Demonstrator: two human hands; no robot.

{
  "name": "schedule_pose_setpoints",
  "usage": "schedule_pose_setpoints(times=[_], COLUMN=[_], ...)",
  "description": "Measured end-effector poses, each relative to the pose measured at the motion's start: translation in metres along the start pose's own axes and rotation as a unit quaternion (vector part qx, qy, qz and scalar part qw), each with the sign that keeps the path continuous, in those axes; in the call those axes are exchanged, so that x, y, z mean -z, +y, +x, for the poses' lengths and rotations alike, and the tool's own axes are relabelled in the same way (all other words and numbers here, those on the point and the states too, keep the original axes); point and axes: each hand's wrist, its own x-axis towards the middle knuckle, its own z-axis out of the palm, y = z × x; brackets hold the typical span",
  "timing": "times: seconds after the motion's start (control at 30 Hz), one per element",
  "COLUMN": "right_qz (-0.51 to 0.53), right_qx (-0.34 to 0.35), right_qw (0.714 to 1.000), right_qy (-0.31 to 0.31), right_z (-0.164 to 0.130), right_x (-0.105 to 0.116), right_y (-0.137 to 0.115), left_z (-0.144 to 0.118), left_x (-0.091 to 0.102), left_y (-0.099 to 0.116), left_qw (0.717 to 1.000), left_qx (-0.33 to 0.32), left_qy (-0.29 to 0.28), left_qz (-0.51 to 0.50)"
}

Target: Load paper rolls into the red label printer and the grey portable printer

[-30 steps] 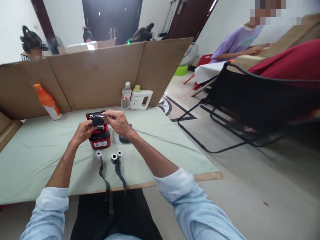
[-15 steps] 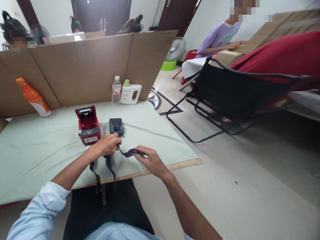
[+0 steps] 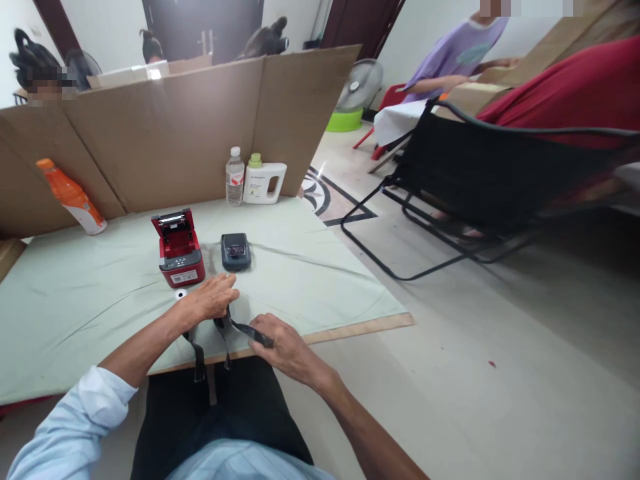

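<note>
A black strap [image 3: 245, 329] runs between my two hands near the front edge of the table. My left hand [image 3: 215, 297] is closed over one end of it, fingertips bent down and partly hidden. My right hand [image 3: 280, 341] grips the strap further along, just above the table edge. Other strap ends [image 3: 199, 360] hang over the edge below my left wrist. Beyond my left hand stands a red label printer [image 3: 181, 259] with its lid up. Beside it lies a small dark device [image 3: 235, 252]. A white paper roll [image 3: 181, 293] shows behind my left forearm.
A cardboard screen [image 3: 175, 133] borders the far side of the cloth-covered table [image 3: 310, 267]. Before it stand an orange bottle [image 3: 73, 197], a clear water bottle [image 3: 235, 179] and a white jug [image 3: 265, 183]. A black folding chair [image 3: 480, 160] and a person in purple [image 3: 455, 53] are to the right.
My right hand has moved down and left with the strap, toward the table edge. My left hand has shifted slightly down, away from the dark device. The paper roll now shows more.
</note>
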Motion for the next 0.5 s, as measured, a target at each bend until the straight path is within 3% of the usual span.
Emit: schedule_pose_setpoints(times=[0.3,0.4,0.5], right_qz=[-0.033,0.018,0.060], right_qx=[0.021,0.017,0.002], right_qw=[0.994,0.992,0.995], right_qy=[-0.102,-0.127,-0.086], right_z=[-0.014,-0.012,-0.008], right_x=[-0.009,0.001,0.012], right_y=[-0.024,-0.026,-0.026], left_z=[-0.001,-0.012,-0.037], left_x=[0.010,0.020,0.030], left_y=[-0.003,-0.013,-0.029], left_qw=[0.999,0.995,0.981], left_qx=[-0.006,-0.014,0.022], left_qy=[-0.018,0.042,0.128], left_qz=[-0.028,-0.091,-0.142])
